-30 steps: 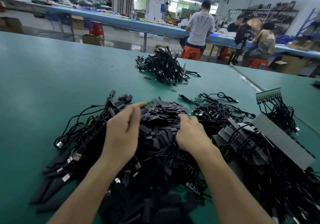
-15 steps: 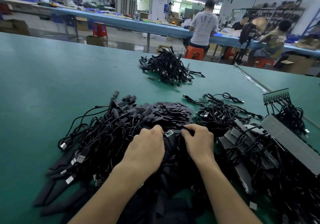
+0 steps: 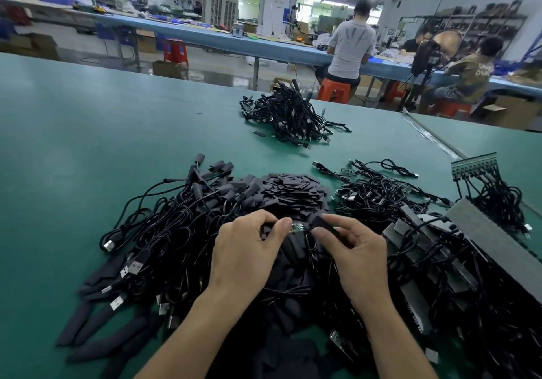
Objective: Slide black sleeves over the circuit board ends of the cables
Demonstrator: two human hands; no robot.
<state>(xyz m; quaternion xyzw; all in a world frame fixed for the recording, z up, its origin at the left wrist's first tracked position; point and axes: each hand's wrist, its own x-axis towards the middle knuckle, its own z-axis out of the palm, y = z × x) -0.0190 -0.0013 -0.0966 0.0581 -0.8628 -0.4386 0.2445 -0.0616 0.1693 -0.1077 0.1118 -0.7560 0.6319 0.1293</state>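
A small green circuit board (image 3: 296, 227) is being held just in front of the heap of loose sleeves (image 3: 287, 188), which is being carried by the table (image 3: 88, 144). The board is being pinched at its left end by the grip of the left hand (image 3: 249, 249), with thumb and forefinger pressed onto it. A short bare length with dark components is being left exposed.

A black sleeve (image 3: 321, 222), flat, matte and rectangular, is being pinched between thumb and forefinger by the grip of the right hand (image 3: 355, 249). The sleeve is being held just beside the board's free end. Whether the two are touching cannot be told.

Left of the heap, a tangle of cables (image 3: 176, 232) with silver USB plugs is being carried by the table. Beyond the heap, well apart from it, a second bundle (image 3: 290, 117) is being carried. Right of the heap, a strip of joined boards (image 3: 473, 164) is being held up on its attached black leads.
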